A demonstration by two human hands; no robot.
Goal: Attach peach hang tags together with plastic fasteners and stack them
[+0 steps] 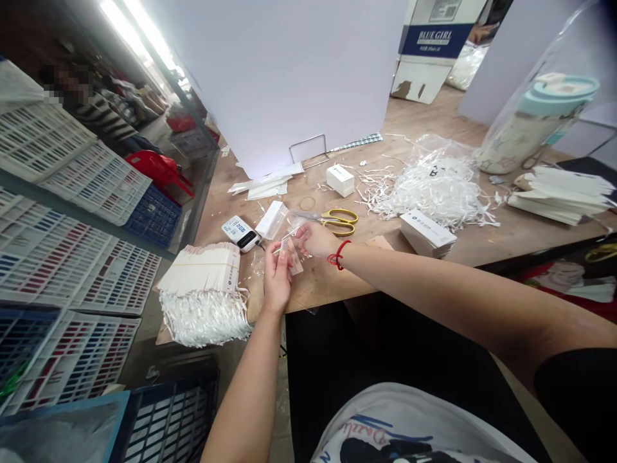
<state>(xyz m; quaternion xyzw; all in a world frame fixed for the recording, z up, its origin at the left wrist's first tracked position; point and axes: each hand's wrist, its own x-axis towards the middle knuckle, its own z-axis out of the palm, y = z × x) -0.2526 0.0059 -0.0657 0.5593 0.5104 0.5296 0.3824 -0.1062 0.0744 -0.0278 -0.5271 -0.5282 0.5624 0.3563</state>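
Note:
Near the table's front edge, my left hand (278, 278) pinches a small pale card (294, 258) that looks partly see-through. My right hand (315, 240), with a red cord at its wrist, meets it from the right, fingers closed around a thin white string (292, 233). Just behind the hands lie yellow-handled scissors (340, 220) and a clear plastic bag with white cards (272, 220). To the left of my left hand is a thick banded stack of white tags (202, 270), their strings hanging over the edge. A small white device (240, 233) sits behind that stack.
A heap of white strings in plastic (438, 190), a stack of printed cards (427, 233) and a small card block (340, 181) lie on the table (366, 273). A tumbler (535, 125) stands right. White crates (87, 257) are stacked left; a person (108, 116) is beyond.

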